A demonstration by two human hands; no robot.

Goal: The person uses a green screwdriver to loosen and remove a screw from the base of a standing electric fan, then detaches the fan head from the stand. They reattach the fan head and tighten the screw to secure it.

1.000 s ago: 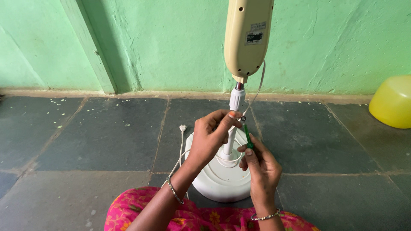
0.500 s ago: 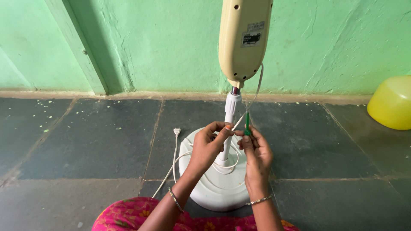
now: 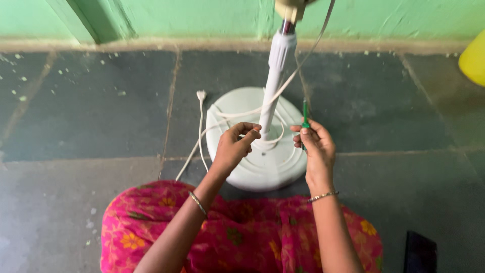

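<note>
Head view showed my right hand pinched on a green screwdriver just right of the white fan pole; my left hand, fingers curled together, sat left of it. I judged steadying the pole first was wise.

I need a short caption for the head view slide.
Right hand holds a green screwdriver; left hand hovers beside the white fan stand.

**A plain room in a home**

The wall is painted green and looks rough. The floor is made of big dark stone tiles. A white standing fan sits there, with a yellow tub nearby.
</note>
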